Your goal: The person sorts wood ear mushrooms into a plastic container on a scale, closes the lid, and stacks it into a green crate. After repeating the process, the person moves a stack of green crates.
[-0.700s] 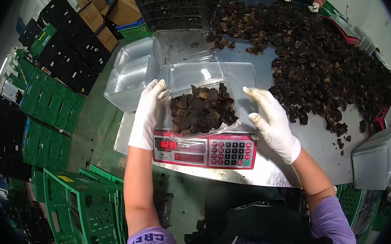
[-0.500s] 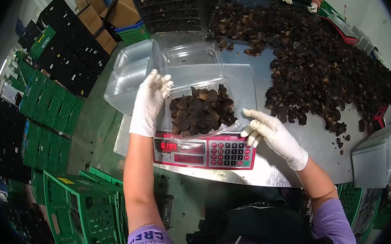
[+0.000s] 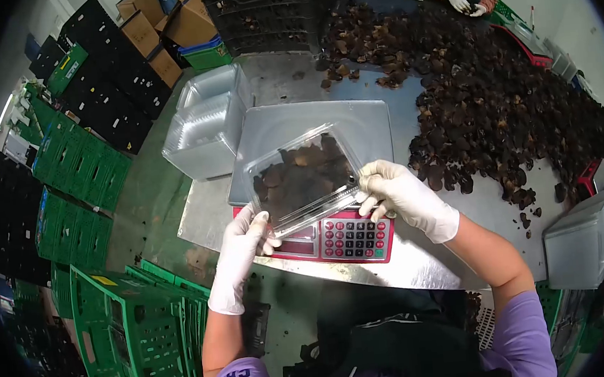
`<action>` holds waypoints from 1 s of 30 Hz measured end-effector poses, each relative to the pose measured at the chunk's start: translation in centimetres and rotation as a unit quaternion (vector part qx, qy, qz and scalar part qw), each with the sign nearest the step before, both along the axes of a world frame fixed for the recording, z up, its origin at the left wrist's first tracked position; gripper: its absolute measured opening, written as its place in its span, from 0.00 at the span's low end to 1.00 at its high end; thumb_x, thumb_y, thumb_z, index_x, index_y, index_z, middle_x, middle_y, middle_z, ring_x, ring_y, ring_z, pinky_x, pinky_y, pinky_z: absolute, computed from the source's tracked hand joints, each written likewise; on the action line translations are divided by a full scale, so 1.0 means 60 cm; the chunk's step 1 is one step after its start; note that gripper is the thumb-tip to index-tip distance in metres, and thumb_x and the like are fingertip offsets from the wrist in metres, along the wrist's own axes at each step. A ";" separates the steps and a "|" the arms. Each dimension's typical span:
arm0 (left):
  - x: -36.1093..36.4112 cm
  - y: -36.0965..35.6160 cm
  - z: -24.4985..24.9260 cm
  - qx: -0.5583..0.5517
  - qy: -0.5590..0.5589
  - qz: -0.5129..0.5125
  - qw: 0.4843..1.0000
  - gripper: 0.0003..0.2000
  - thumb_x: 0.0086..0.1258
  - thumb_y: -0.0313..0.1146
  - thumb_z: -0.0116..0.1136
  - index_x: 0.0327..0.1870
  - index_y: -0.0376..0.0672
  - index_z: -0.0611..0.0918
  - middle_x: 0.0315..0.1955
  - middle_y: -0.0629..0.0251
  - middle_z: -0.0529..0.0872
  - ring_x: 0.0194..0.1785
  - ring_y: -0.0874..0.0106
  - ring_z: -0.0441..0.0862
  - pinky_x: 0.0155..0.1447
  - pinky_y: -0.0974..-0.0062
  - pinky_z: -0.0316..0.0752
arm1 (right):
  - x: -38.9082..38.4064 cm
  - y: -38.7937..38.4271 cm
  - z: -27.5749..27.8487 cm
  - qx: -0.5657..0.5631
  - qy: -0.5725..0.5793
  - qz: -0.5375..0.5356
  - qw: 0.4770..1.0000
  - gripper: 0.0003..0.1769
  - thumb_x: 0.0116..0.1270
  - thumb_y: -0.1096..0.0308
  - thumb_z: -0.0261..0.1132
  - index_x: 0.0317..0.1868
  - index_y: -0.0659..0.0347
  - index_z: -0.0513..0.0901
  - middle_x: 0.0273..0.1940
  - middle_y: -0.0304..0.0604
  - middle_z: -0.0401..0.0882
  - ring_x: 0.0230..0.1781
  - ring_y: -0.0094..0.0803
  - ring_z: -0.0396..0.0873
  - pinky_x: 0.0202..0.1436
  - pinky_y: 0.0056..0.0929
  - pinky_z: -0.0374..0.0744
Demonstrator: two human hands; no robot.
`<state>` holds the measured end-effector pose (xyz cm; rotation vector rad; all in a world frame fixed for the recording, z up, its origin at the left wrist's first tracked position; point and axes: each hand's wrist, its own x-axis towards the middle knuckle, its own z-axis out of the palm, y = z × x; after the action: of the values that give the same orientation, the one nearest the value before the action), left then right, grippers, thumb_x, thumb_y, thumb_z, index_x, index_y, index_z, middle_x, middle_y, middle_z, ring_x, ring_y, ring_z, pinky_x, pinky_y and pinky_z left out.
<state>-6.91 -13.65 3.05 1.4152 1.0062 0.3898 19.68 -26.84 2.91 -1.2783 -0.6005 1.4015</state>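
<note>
Both gloved hands grip a clear plastic clamshell box (image 3: 304, 181) filled with dark brown pieces that look like wood ear mushrooms. Its lid lies over the contents, and the box is tilted above the scale. My left hand (image 3: 244, 254) pinches the near left corner, thumb on top. At the right corner, my right hand (image 3: 402, 198) has its fingers closed on the rim. Beneath the box is the grey platform of a red weighing scale (image 3: 377, 139); its keypad (image 3: 353, 238) shows, while the box and my left hand hide the number display.
Nested clear boxes (image 3: 203, 129) stand left of the scale. A large heap of wood ears (image 3: 495, 100) covers the table's right side. Black crates (image 3: 269, 19) are at the back, green crates (image 3: 142, 332) on the left floor. A co-worker's gloved hands (image 3: 465, 4) are at the far end.
The box's raised lid has come down over the wood ears. The box has been lifted off the scale and turned. My left hand moved down to its near corner; my right hand took hold.
</note>
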 end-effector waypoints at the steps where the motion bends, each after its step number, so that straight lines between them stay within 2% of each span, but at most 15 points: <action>1: -0.010 0.006 -0.024 -0.013 -0.048 -0.019 0.999 0.24 0.78 0.42 0.50 0.68 0.38 0.70 0.30 0.60 0.87 0.26 0.80 0.82 0.28 0.85 0.73 | 0.001 0.004 -0.004 0.016 0.013 -0.001 1.000 0.10 0.71 0.74 0.59 0.50 0.66 0.71 0.36 0.44 0.78 0.32 0.27 0.83 0.33 0.23 0.83; 6: -0.018 -0.025 -0.039 -0.027 -0.173 -0.013 0.984 0.28 0.76 0.41 0.54 0.72 0.37 0.65 0.39 0.59 0.86 0.33 0.76 0.84 0.38 0.83 0.78 | -0.018 -0.013 -0.011 0.064 -0.018 -0.050 0.997 0.08 0.68 0.80 0.56 0.47 0.68 0.73 0.33 0.43 0.78 0.28 0.28 0.83 0.29 0.22 0.82; 10: -0.024 -0.050 -0.034 0.003 -0.196 0.009 0.981 0.32 0.74 0.33 0.57 0.75 0.35 0.59 0.35 0.67 0.83 0.38 0.78 0.81 0.46 0.80 0.76 | -0.045 -0.027 -0.001 0.101 -0.018 -0.115 0.988 0.09 0.67 0.80 0.56 0.47 0.68 0.73 0.27 0.41 0.77 0.23 0.26 0.79 0.26 0.20 0.77; 12: -0.024 -0.063 -0.039 -0.018 -0.265 0.050 0.963 0.32 0.69 0.20 0.52 0.75 0.38 0.60 0.33 0.66 0.81 0.36 0.78 0.81 0.44 0.80 0.77 | -0.038 -0.025 -0.025 0.142 -0.037 -0.083 0.986 0.11 0.67 0.82 0.54 0.50 0.67 0.72 0.28 0.38 0.76 0.25 0.22 0.77 0.29 0.18 0.76; 16: -0.047 -0.068 -0.027 0.033 -0.271 0.088 0.958 0.31 0.67 0.17 0.49 0.74 0.38 0.63 0.32 0.68 0.80 0.35 0.80 0.78 0.41 0.82 0.75 | -0.088 -0.011 -0.002 0.191 -0.114 -0.105 0.969 0.09 0.71 0.77 0.57 0.50 0.67 0.72 0.26 0.35 0.73 0.22 0.19 0.72 0.28 0.16 0.73; 19: -0.095 -0.085 -0.004 0.024 -0.303 0.197 0.932 0.28 0.66 0.17 0.48 0.71 0.37 0.68 0.31 0.69 0.81 0.31 0.81 0.77 0.39 0.84 0.73 | -0.145 -0.001 0.033 0.227 -0.118 -0.043 0.966 0.19 0.72 0.70 0.62 0.58 0.69 0.70 0.34 0.37 0.74 0.32 0.23 0.76 0.38 0.20 0.77; 20: -0.125 -0.093 0.009 0.035 -0.311 0.232 0.921 0.27 0.66 0.18 0.48 0.70 0.37 0.69 0.30 0.69 0.81 0.31 0.81 0.77 0.39 0.85 0.73 | -0.167 0.001 0.041 0.244 -0.118 -0.020 0.962 0.24 0.72 0.67 0.63 0.62 0.70 0.69 0.38 0.38 0.75 0.37 0.25 0.78 0.43 0.23 0.78; 21: -0.160 -0.103 0.033 0.063 -0.314 0.271 0.908 0.26 0.65 0.19 0.50 0.68 0.34 0.71 0.29 0.69 0.81 0.31 0.81 0.77 0.38 0.85 0.74 | -0.181 0.004 0.050 0.266 -0.140 0.036 0.953 0.34 0.70 0.60 0.67 0.68 0.71 0.65 0.48 0.43 0.75 0.48 0.30 0.77 0.54 0.28 0.76; 22: -0.203 -0.111 0.043 0.102 -0.363 0.340 0.861 0.25 0.65 0.22 0.52 0.66 0.32 0.73 0.29 0.68 0.82 0.29 0.81 0.77 0.37 0.85 0.74 | -0.196 0.009 0.050 0.300 -0.132 0.067 0.942 0.39 0.67 0.56 0.69 0.69 0.71 0.64 0.55 0.47 0.73 0.52 0.32 0.75 0.58 0.29 0.74; 23: -0.259 -0.125 0.068 0.159 -0.315 0.385 0.853 0.22 0.67 0.25 0.56 0.62 0.30 0.74 0.36 0.66 0.82 0.32 0.80 0.77 0.35 0.83 0.72 | -0.205 0.010 0.048 0.287 -0.132 0.085 0.945 0.39 0.66 0.57 0.70 0.69 0.70 0.65 0.56 0.47 0.72 0.51 0.33 0.75 0.58 0.30 0.74; 24: -0.322 -0.137 0.096 0.216 -0.271 0.441 0.828 0.21 0.67 0.24 0.52 0.61 0.29 0.75 0.33 0.66 0.81 0.30 0.81 0.75 0.32 0.86 0.70 | -0.214 0.011 0.045 0.273 -0.133 0.101 0.947 0.38 0.65 0.58 0.70 0.69 0.69 0.65 0.56 0.48 0.72 0.51 0.33 0.75 0.58 0.30 0.74; 25: -0.390 -0.152 0.111 0.256 -0.238 0.485 0.802 0.22 0.65 0.23 0.49 0.61 0.29 0.74 0.30 0.67 0.81 0.28 0.81 0.74 0.31 0.87 0.69 | -0.221 0.016 0.040 0.264 -0.127 0.110 0.950 0.28 0.66 0.69 0.65 0.65 0.69 0.70 0.56 0.46 0.73 0.50 0.31 0.77 0.56 0.28 0.75; 26: -0.466 -0.163 0.117 0.287 -0.145 0.538 0.779 0.23 0.64 0.23 0.47 0.62 0.28 0.74 0.29 0.66 0.81 0.26 0.81 0.74 0.31 0.86 0.69 | -0.221 0.021 0.035 0.263 -0.123 0.117 0.950 0.28 0.66 0.69 0.65 0.65 0.69 0.70 0.56 0.46 0.73 0.50 0.31 0.77 0.56 0.28 0.75; 28: -0.623 -0.195 0.124 0.243 -0.042 0.619 0.746 0.26 0.61 0.21 0.46 0.65 0.26 0.69 0.28 0.61 0.83 0.25 0.79 0.76 0.30 0.84 0.72 | -0.214 0.031 0.023 0.203 -0.227 0.156 0.940 0.20 0.66 0.80 0.59 0.59 0.70 0.75 0.54 0.45 0.74 0.49 0.29 0.78 0.53 0.25 0.76; 30: -0.781 -0.231 0.095 0.180 -0.033 0.632 0.753 0.19 0.61 0.21 0.48 0.54 0.28 0.74 0.25 0.61 0.82 0.24 0.75 0.76 0.30 0.79 0.73 | -0.216 0.035 0.012 0.187 -0.197 0.149 0.951 0.16 0.66 0.85 0.56 0.54 0.71 0.77 0.49 0.44 0.76 0.46 0.27 0.79 0.54 0.22 0.76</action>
<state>-53.79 -27.49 8.74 0.7953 1.8053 1.6856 6.70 -24.75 3.61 -1.1933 -1.3134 1.1943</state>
